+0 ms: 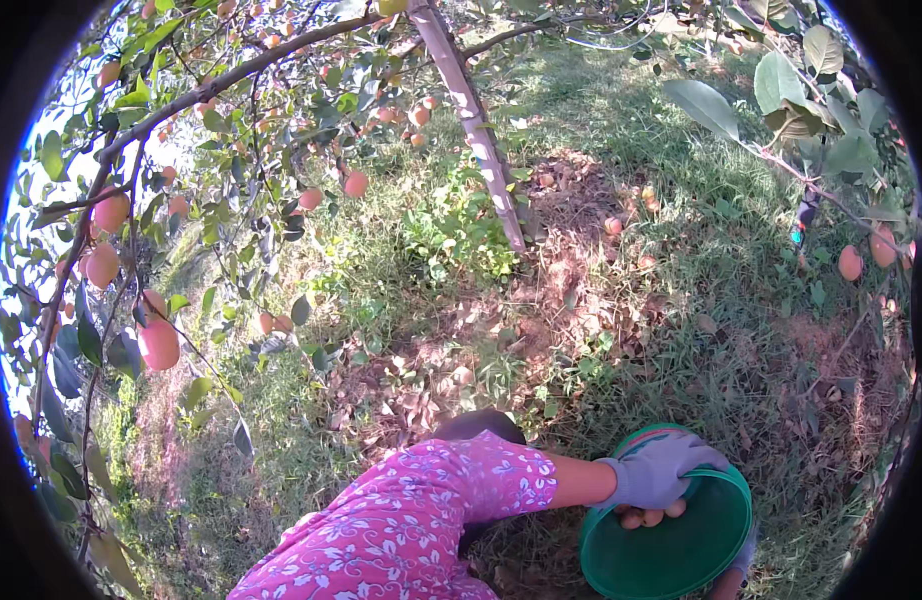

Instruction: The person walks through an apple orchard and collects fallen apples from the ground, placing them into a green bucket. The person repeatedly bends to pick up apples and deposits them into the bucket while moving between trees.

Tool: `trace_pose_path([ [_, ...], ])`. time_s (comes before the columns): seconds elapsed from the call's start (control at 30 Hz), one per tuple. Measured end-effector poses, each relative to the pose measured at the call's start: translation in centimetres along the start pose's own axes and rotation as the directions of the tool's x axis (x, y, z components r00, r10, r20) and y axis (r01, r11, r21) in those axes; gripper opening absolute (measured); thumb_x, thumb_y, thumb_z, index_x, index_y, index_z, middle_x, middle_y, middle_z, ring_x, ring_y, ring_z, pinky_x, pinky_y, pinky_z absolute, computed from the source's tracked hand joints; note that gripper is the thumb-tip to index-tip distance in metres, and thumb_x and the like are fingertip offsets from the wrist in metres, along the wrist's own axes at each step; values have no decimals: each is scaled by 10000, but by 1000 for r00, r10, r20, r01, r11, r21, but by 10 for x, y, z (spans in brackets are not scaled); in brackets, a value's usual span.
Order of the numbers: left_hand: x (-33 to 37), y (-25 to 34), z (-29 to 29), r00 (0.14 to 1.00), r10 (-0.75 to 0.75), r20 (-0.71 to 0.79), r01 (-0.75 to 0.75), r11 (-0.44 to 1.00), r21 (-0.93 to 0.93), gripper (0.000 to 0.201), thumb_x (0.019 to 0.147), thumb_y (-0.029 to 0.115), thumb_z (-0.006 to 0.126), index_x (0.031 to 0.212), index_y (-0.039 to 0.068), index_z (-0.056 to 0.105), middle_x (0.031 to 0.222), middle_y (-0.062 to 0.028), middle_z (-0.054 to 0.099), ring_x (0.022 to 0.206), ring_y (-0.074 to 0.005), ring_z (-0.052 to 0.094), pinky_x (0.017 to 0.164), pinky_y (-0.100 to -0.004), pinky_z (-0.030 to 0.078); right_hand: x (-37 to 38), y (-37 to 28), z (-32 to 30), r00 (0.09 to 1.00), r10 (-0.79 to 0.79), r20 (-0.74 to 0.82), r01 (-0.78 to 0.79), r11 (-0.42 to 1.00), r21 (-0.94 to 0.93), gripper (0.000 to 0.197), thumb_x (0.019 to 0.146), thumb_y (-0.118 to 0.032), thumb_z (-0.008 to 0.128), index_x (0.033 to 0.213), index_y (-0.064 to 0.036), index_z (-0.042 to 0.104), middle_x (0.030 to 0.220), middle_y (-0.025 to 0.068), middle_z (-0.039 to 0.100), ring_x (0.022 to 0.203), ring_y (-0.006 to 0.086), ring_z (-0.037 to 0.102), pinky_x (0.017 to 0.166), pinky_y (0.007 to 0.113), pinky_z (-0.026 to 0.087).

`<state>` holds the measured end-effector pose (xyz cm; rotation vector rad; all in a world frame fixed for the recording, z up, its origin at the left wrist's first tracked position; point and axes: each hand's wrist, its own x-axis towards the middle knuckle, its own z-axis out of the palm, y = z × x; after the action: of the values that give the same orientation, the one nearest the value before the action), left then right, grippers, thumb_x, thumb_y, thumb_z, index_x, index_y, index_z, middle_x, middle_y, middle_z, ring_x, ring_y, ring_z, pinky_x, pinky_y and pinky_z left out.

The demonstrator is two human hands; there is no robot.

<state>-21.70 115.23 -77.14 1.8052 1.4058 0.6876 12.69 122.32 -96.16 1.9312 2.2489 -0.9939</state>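
Note:
A green plastic bucket is tilted at the lower right, its mouth facing me. My left arm, in a pink flowered sleeve, reaches across to it. In a grey glove, my left hand lies over the upper rim with its fingers curled. Below that hand, a few round brownish-pink fruits are visible inside. My right hand, also gloved in grey, is against the bucket's lower right side; its fingers are hidden behind the bucket.
Branches with pinkish-orange fruits hang on the left. Another leafy branch reaches in from the upper right. A slanting trunk or pole meets the ground ahead. Fallen fruits lie among grass and dry leaves.

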Motion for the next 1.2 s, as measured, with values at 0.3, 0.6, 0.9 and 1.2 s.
trace_pose_path([
  [0.3, 51, -11, -42, 999, 38, -1, -38, 997, -66, 513, 955, 5, 566, 1453, 128, 592, 1373, -180, 637, 1314, -313, 607, 1124, -408, 484, -32, -3, 46, 972, 143, 186, -101, 970, -223, 595, 941, -503, 661, 1410, -139, 612, 1334, 169, 699, 1123, 325, 722, 927, 479, 574],
  [0.6, 43, -32, -24, 985, -163, -65, 133, 936, -326, 468, 989, -80, 498, 1444, 0, 567, 1397, -100, 626, 1303, -175, 583, 1142, -322, 439, -104, 112, -3, 677, 670, -303, -357, 660, 661, 479, 1026, -484, 593, 1053, -25, 728, 966, 166, 753, 951, 292, 741, 823, 411, 572],
  [0.9, 36, -18, -5, 982, -178, -62, 151, 939, -310, 441, 1006, -44, 505, 1441, -14, 562, 1409, -101, 614, 1316, -193, 571, 1142, -329, 437, -114, 162, 63, 389, 852, -350, -591, 522, 615, 878, 764, -640, 806, 1384, -66, 567, 1455, 294, 513, 1263, 503, 611, 1039, 531, 531],
  [1.2, 21, 3, 8, 993, -85, -80, 72, 985, -157, 423, 1001, -53, 527, 1418, -3, 577, 1366, -101, 628, 1289, -171, 580, 1129, -315, 435, -102, 168, 18, 457, 873, -169, -644, 456, 614, 780, 848, -570, 766, 1409, -51, 607, 1428, 304, 579, 1269, 444, 632, 1057, 487, 540],
])
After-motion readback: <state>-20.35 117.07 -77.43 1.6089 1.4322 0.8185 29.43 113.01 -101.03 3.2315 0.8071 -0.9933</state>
